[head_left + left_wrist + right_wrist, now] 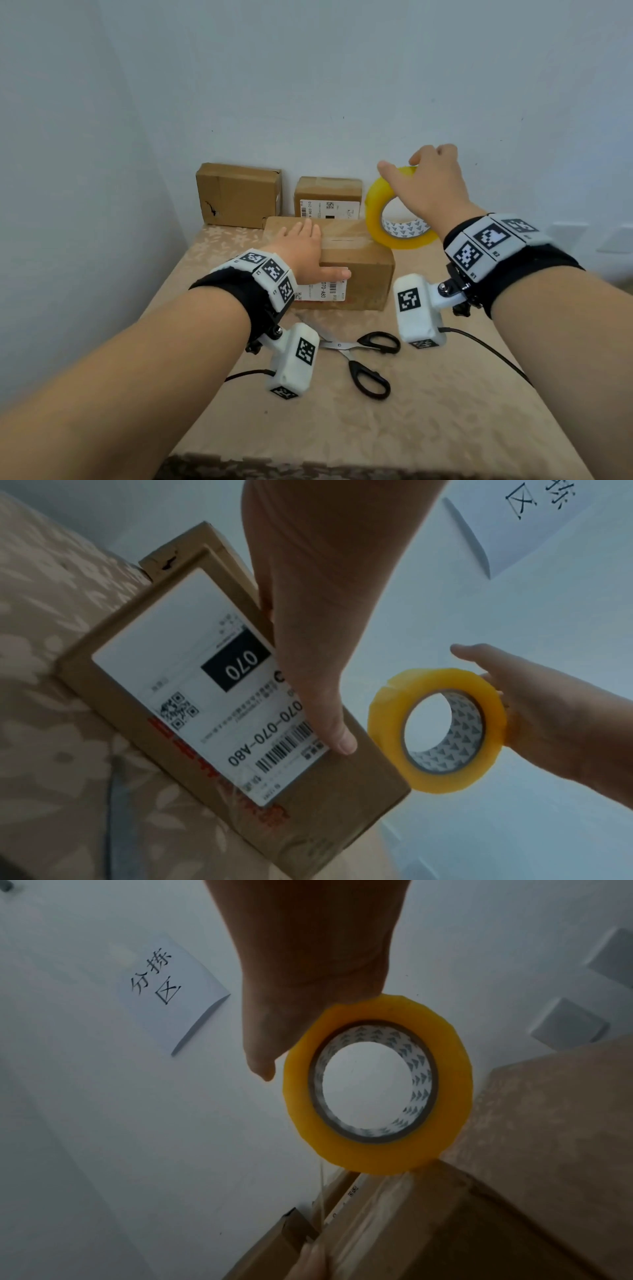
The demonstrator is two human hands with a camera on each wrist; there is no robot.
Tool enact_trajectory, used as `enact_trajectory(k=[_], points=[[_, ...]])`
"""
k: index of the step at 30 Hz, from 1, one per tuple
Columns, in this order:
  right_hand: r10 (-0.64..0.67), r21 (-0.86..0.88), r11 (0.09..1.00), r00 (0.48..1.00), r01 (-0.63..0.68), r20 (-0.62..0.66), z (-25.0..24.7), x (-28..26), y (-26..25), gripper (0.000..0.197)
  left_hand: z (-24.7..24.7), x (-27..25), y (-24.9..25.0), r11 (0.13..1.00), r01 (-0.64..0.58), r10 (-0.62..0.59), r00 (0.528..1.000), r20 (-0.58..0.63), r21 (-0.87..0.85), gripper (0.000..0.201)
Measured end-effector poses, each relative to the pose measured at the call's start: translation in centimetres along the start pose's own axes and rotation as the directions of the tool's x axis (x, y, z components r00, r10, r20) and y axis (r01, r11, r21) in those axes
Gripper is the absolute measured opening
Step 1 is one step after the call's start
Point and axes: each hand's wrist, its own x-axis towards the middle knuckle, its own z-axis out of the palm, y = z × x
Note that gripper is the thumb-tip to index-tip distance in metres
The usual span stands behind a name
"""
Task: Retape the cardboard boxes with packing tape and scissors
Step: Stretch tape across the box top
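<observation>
A cardboard box (356, 270) with a white shipping label lies mid-table. My left hand (318, 250) rests flat on its top, and the thumb (308, 642) lies down the labelled front face (342, 804). My right hand (428, 185) grips a yellow roll of packing tape (373, 212) from above, held upright over the box's right end. In the right wrist view a thin clear strip (322, 1191) runs from the roll (298, 1096) down to the box top (462, 1231), near a left fingertip (308, 1264). Black-handled scissors (363, 356) lie open on the cloth in front of the box.
Two more cardboard boxes (239, 195) (329, 198) stand against the back wall. A beige patterned cloth (411, 428) covers the table, whose front edge is near me. A paper sign (171, 988) hangs on the wall. Camera cables trail from both wrists.
</observation>
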Motion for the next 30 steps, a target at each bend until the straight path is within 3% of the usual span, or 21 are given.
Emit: enact_trajectory(k=[4, 8, 12, 14, 16, 19, 25, 30], points=[[0.012, 0.038, 0.999, 1.0, -0.012, -0.016, -0.6, 0.3, 0.1, 0.053, -0.2, 0.8, 2.3, 0.993, -0.114, 0.114, 0.993, -0.021, -0.006, 0.112], [0.019, 0.086, 0.996, 1.0, -0.019, -0.001, -0.8, 0.1, 0.5, 0.052, -0.2, 1.1, 2.8, 0.988, -0.151, 0.15, 0.986, -0.071, -0.016, 0.104], [0.127, 0.2, 0.968, 0.982, -0.155, 0.142, -0.4, -0.3, 0.4, 0.085, 0.4, 0.7, 1.1, 0.981, -0.189, 0.186, 0.98, -0.075, -0.049, 0.094], [0.134, 0.21, 0.963, 0.974, -0.172, 0.183, -0.3, -0.2, -0.2, 0.092, 0.4, 0.6, 0.0, 0.978, -0.201, 0.197, 0.978, -0.067, -0.053, 0.09], [0.121, 0.2, 0.966, 0.971, -0.162, 0.205, -0.4, -0.2, -0.9, 0.083, 0.4, 0.5, -0.9, 0.979, -0.198, 0.195, 0.979, -0.063, -0.056, 0.088], [0.086, 0.118, 0.987, 0.976, -0.112, 0.202, -0.4, 0.0, -1.2, 0.053, 0.5, 0.2, -1.3, 0.979, -0.195, 0.191, 0.979, -0.065, -0.061, 0.087], [0.179, 0.142, 0.967, 0.961, -0.211, 0.211, -1.5, 0.2, 1.8, 0.049, 0.3, 0.5, -0.8, 0.97, -0.236, 0.233, 0.971, -0.058, -0.056, 0.087], [0.187, -0.091, 0.981, 0.958, -0.171, 0.215, -1.6, 0.5, 4.0, 0.052, 0.6, 0.6, -1.1, 0.969, -0.232, 0.229, 0.972, -0.05, -0.081, 0.086]])
